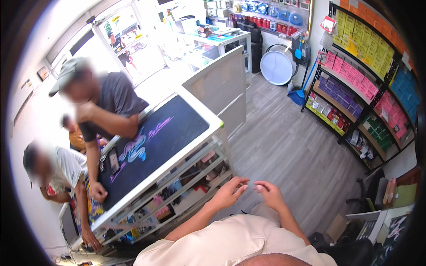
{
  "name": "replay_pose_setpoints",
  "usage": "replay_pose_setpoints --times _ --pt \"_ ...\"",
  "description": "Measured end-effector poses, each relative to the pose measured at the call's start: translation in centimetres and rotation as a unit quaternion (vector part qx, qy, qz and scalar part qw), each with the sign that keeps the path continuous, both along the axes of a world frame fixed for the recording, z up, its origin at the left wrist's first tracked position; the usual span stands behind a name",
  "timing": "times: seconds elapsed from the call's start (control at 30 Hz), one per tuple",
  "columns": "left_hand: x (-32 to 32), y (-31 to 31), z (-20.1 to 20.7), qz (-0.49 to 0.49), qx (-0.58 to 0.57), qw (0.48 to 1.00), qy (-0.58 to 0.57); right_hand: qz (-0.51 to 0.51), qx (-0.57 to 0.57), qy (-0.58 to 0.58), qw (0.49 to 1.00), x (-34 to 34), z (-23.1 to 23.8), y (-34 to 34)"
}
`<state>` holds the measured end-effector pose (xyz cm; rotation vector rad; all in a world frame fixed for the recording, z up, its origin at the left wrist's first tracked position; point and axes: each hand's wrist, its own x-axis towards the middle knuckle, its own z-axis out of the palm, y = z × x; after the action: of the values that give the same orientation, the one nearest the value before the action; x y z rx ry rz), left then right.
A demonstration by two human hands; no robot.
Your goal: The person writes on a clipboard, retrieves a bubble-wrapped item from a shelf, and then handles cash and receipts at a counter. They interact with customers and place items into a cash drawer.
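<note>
The left hand [229,191] and right hand [269,193] are hovering close together, fingertips nearly meeting, gripping nothing visible, just beside the glass display counter's [208,133] near corner, above the wood-plank floor [284,146].

Both arms come up from the bottom and bend in toward each other. The left hand [230,191] and the right hand [270,194] are held close together in front of the body. The fingers curl a little, and the fingertips nearly meet. Both hands look empty.
</note>
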<state>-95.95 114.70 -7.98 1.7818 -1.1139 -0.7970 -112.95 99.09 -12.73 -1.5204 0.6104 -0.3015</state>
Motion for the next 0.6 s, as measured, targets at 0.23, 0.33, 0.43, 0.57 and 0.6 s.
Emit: replay_pose_setpoints --times 0.23,0.33,0.43,0.57,0.6 --pt "7.3 -20.3 -6.1 0.075 0.077 0.994 0.031 -0.117 0.081 0.066 0.988 3.0 -8.3 -20.5" --pt "10.8 -29.2 -6.1 0.101 0.053 0.993 0.024 -0.047 0.018 0.073 0.996 8.1 -6.5 -30.7" --pt "15.5 -37.7 -2.5 0.125 0.1 0.985 0.07 0.015 -0.075 0.051 0.996 16.0 -0.2 -42.5" --pt "22.2 -48.2 -4.3 0.244 -0.047 0.968 0.014 0.051 -0.157 -0.002 0.986 25.8 8.1 -54.7" --pt "24.3 -50.8 -4.9 0.246 -0.04 0.968 -0.001 0.049 -0.156 -0.025 0.986 27.8 8.4 -57.7"
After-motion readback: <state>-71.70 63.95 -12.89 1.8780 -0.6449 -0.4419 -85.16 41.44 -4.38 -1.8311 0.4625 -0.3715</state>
